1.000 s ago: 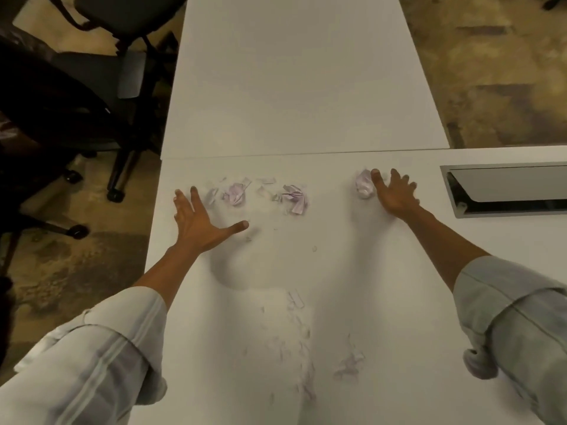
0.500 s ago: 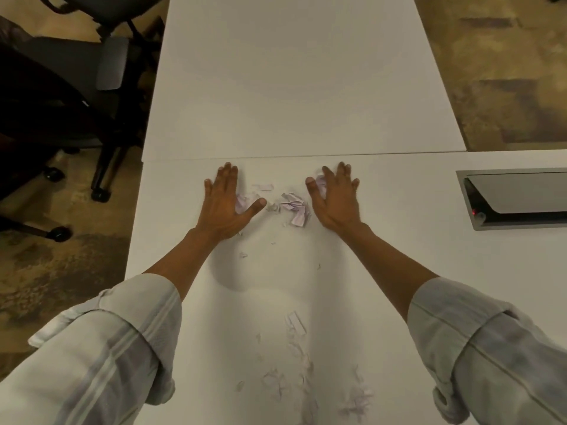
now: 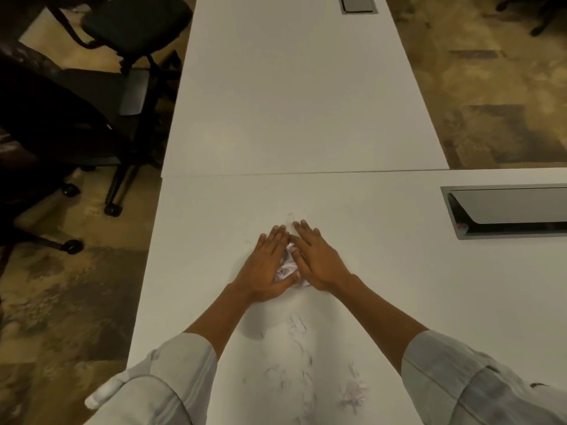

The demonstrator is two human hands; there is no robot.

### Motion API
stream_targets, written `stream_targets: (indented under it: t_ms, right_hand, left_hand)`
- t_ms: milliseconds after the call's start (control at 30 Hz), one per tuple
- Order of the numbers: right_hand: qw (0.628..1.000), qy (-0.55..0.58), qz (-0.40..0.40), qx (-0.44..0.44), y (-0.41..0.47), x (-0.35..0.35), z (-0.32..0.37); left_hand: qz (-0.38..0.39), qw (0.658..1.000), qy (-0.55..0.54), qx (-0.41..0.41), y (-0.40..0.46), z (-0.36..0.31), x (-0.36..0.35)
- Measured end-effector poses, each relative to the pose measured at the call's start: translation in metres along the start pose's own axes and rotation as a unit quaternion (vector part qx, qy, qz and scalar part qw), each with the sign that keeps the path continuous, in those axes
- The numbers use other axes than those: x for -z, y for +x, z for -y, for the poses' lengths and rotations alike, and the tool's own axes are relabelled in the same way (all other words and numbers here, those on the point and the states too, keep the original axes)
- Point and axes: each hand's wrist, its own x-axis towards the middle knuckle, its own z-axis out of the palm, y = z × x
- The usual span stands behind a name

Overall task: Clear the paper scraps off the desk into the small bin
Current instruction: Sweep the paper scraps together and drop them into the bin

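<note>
My left hand [image 3: 266,266] and my right hand [image 3: 320,262] lie flat on the white desk [image 3: 208,240], fingertips nearly touching. Between them they enclose a bunched pile of pale pink paper scraps [image 3: 287,269], pressed between the thumbs and palms. Neither hand's fingers curl around the pile. One small scrap [image 3: 290,216] sits just beyond the fingertips. More thin scraps [image 3: 302,348] lie scattered closer to me, with a crumpled bit [image 3: 352,392] near the front edge. No bin is in view.
A recessed cable box [image 3: 506,211] sits in the desk at the right. A second white desk [image 3: 291,102] adjoins at the back. Black office chairs [image 3: 132,29] stand on the floor to the left, beyond the desk's left edge.
Both hands have swept inward from wide apart, pushing the spread scraps into one pile between them. The hands have also come slightly nearer to me.
</note>
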Motion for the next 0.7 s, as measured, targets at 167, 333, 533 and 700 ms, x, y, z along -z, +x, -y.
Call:
stream_targets:
  t_ms: [167, 333, 533, 700]
  right_hand:
    - [1.0, -0.007, 0.025, 0.01, -0.069, -0.009, 0.014]
    - [0.999, -0.013, 0.039, 0.006, -0.136, -0.024, 0.023]
    - [0.999, -0.016, 0.033, 0.0, -0.183, -0.03, 0.028]
    - [0.997, 0.04, 0.034, -0.052, -0.171, -0.001, 0.027]
  left_hand:
    - [0.015, 1.0, -0.006, -0.011, -0.053, -0.039, -0.025]
    - [0.024, 0.999, -0.021, -0.015, -0.101, -0.079, -0.048]
    - [0.05, 0.998, -0.031, 0.001, -0.132, -0.103, -0.055]
    - [0.029, 0.998, -0.017, 0.052, -0.131, -0.086, -0.028]
